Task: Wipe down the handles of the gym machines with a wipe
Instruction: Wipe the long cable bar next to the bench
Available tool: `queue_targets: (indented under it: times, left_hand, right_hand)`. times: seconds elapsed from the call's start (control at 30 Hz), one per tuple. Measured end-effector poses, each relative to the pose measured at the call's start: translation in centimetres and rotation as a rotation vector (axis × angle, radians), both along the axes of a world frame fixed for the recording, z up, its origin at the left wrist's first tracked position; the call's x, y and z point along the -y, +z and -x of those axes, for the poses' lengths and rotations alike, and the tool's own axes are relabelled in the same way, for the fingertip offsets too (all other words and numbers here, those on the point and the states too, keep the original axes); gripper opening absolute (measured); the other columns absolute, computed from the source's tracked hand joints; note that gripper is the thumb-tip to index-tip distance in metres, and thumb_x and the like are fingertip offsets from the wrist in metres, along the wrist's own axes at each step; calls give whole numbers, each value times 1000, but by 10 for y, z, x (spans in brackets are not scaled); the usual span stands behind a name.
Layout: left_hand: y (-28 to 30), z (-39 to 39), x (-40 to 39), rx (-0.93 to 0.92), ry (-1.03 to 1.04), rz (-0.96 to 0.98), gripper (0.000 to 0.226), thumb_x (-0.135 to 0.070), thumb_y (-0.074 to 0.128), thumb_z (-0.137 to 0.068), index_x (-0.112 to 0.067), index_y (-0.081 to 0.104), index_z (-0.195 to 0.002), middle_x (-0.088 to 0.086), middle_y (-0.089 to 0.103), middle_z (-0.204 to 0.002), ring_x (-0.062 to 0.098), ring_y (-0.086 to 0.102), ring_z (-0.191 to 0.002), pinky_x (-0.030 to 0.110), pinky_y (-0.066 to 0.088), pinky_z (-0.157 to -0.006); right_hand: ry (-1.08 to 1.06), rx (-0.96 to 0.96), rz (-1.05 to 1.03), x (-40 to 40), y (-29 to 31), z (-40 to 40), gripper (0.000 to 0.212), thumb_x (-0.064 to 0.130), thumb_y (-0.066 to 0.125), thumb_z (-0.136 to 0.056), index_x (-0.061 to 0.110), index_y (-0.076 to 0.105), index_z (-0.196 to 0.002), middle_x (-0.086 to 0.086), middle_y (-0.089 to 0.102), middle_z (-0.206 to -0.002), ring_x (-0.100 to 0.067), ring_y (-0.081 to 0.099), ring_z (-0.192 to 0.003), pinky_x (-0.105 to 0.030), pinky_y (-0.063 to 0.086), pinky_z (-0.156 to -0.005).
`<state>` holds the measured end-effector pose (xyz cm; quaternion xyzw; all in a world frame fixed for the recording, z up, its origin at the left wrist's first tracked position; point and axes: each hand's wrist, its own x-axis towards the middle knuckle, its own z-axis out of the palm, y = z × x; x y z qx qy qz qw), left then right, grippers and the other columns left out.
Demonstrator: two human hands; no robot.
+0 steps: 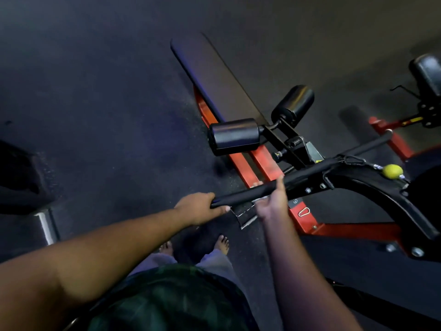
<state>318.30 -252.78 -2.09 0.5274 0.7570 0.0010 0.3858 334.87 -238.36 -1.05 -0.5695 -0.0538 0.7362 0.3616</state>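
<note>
**While the bar is steadied at its near end, a wipe is pressed to the grip**

While the near-left end of the black handle bar [253, 191] is gripped by the left hand [200, 207], with fingers curled round the tip, the right hand [273, 204] is held against the bar a little farther to the right. Its thumb is raised over the top of the bar and its fingers are wrapped from beneath, where a pale wipe [259, 199] can be made out between palm and grip; only a small edge of the wipe is seen, blurred. The bar is slanted from near-left up to far-right, and at its middle a carabiner [354, 160] and cable are clipped, with a yellow ball stopper [392, 170] just to the right of them.

Beyond the hands, a long dark bench pad [214, 77] is laid on a red frame [243, 163], running away toward the far left. Two black foam rollers [235, 136] are mounted at its near end, one on each side of a black bracket. A curved black machine arm [391, 199] is seen at the right, bolted to the red base. Part of another padded roller [427, 72] is visible at the far right edge. Bare feet [223, 243] are planted on the dark rubber floor [95, 115] below the bar, and a silver-edged patch of tape [243, 215] is seen on the floor between the hands.
</note>
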Motion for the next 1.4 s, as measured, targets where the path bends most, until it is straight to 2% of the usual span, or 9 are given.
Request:
queue_targets:
  times: [0.2, 0.3, 0.43, 0.57, 0.7, 0.8, 0.93, 1.1, 1.4]
  left_hand:
    - [5, -25, -52, 58, 81, 38, 72, -94, 39, -80, -32, 62, -110, -5, 69, -100, 19, 65, -91, 36, 54, -80]
    - [6, -44, -76, 74, 58, 60, 72, -90, 44, -83, -31, 61, -121, -3, 69, -107, 20, 64, -95, 37, 54, -83]
    - [5, -60, -92, 43, 81, 92, 67, -89, 48, -82, -31, 63, -112, -5, 66, -98, 19, 63, -89, 33, 48, -72]
    - [1, -62, -90, 55, 112, 106, 66, -91, 48, -80, -30, 62, -103, -5, 68, -96, 17, 65, -88, 33, 52, -76]
    - [-1, -64, -89, 58, 114, 117, 70, -90, 49, -80, -28, 64, -106, -4, 67, -93, 16, 65, -85, 35, 55, -79]
    - [-4, -63, -88, 104, 113, 116, 67, -89, 51, -80, -27, 63, -103, -5, 66, -91, 15, 64, -83, 33, 50, -71]
    - [-7, -57, -82, 156, 56, 104, 55, -80, 55, -87, -28, 59, -103, -3, 66, -94, 17, 63, -84, 34, 49, -73]
    - [-14, -52, -61, 177, 28, 85, 57, -79, 54, -88, -27, 58, -112, -2, 67, -92, 15, 65, -81, 42, 56, -79]
    - [-31, -10, 4, 184, -48, 146, 54, -71, 59, -90, -23, 56, -114, 0, 66, -97, 20, 63, -85, 42, 54, -78]
  right_hand:
    - [58, 427, -62, -101, -22, -37, 13, 23, 68, -95, 14, 61, -101, -10, 67, -110, -24, 67, -92, -41, 52, -95]
    - [332, 782, -227, -83, -34, -26, 68, 12, 63, -95, -6, 28, -150, -31, 30, -156, -44, 33, -144, -44, 30, -119]
    - [626, 973, -473, -84, -41, -50, 96, 28, 65, -97, -8, -2, -156, -26, -13, -164, -43, -5, -153, -46, 12, -124]
    - [818, 1173, -682, -138, -62, -86, 90, 45, 60, -96, -7, 18, -155, -27, -1, -166, -45, -7, -152, -58, 8, -123]
    - [958, 1326, -985, -141, -73, -96, 56, 54, 43, -97, 12, 69, -123, -15, 47, -151, -39, 15, -152, -65, 10, -118]
    - [1108, 1205, -1289, -97, -67, -84, 43, 49, 40, -98, 22, 72, -107, 1, 67, -123, -27, 43, -139, -59, 7, -120]
    - [1345, 1062, -1561, -74, -65, -82, 45, 53, 41, -98, 24, 66, -121, 6, 66, -124, -20, 51, -132, -56, 6, -122]
    - [1120, 1339, -1134, -114, -69, -106, 48, 53, 30, -99, 22, 65, -109, 1, 61, -130, -24, 29, -149, -71, 5, -116]
    - [926, 1170, -1169, 35, -64, -39, 45, 42, 31, -102, 19, 66, -120, 1, 60, -134, -27, 31, -148, -60, 1, -120]
